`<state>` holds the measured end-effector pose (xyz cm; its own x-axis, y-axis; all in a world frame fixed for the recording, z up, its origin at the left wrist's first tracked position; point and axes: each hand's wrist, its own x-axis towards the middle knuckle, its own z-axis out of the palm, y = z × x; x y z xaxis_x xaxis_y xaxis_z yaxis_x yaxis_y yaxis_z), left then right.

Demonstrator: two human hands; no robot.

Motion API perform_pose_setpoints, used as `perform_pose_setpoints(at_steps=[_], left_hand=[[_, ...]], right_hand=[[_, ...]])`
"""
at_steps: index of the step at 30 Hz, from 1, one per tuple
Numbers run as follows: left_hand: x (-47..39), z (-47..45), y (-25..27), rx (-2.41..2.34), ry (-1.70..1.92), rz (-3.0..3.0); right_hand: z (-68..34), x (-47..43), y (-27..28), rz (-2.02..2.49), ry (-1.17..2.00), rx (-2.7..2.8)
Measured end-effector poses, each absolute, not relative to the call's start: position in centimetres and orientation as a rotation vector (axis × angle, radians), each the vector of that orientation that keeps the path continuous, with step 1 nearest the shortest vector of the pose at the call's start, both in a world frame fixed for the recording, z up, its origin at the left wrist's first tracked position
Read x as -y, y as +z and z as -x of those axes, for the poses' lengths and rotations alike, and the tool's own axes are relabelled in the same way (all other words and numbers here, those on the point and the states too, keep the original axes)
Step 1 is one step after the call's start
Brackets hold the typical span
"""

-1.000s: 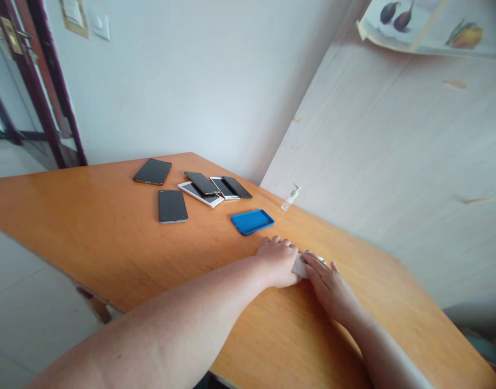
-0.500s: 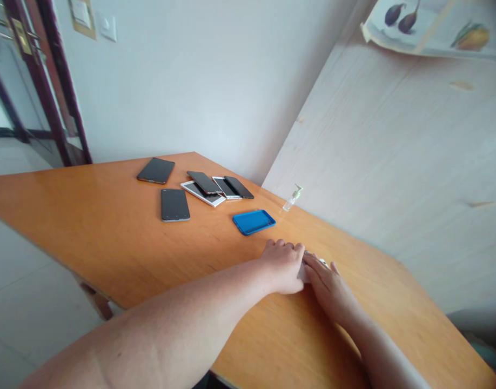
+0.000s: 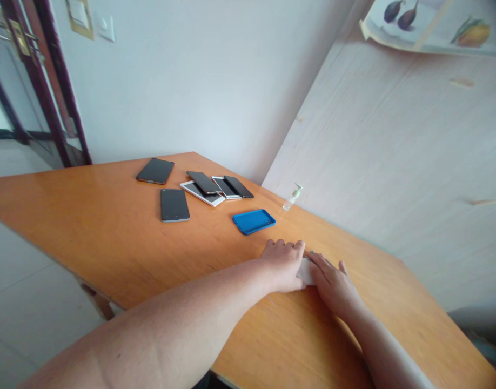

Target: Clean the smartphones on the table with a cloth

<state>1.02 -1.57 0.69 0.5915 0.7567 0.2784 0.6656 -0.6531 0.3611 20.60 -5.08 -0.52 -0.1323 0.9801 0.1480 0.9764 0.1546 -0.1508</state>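
My left hand (image 3: pixel 283 266) is closed around the left end of a pale, flat, phone-sized slab (image 3: pixel 306 272) low over the wooden table. Much of the slab is hidden under my two hands, so its exact kind is unclear. Lying across its right part is my right hand (image 3: pixel 334 282), fingers stretched out and thumb raised. Whether anything thin is under those fingers cannot be seen. Just beyond my left hand lies a blue phone case (image 3: pixel 254 221), its hollow side up.
Farther back on the table (image 3: pixel 110 227) are a black tablet (image 3: pixel 155 170), a dark phone (image 3: pixel 174 205) and several overlapping phones, one white-framed (image 3: pixel 202 193). A small clear pump bottle (image 3: pixel 290 199) stands near the right wall. The table's left edge drops to the floor.
My right hand has slid slightly to the right along the slab, uncovering more of its pale surface. My left hand keeps its hold in nearly the same place.
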Motion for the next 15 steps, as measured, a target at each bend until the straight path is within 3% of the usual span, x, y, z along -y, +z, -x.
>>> perform_pose_setpoints(at_steps=[4,10,15], left_hand=[[1.7,-0.9,1.0,-1.192,0.593,-2.574],[1.5,-1.0,0.8,-1.180,0.552,-2.604],[1.6,-0.9,0.8,-1.156,0.593,-2.590]], right_hand=[[-18.7,5.6,0.3,1.684,0.115,2.396],[-21.7,4.6,-0.1,1.932,0.015,2.171],[-19.3,5.6,0.4,1.743,0.082,2.348]])
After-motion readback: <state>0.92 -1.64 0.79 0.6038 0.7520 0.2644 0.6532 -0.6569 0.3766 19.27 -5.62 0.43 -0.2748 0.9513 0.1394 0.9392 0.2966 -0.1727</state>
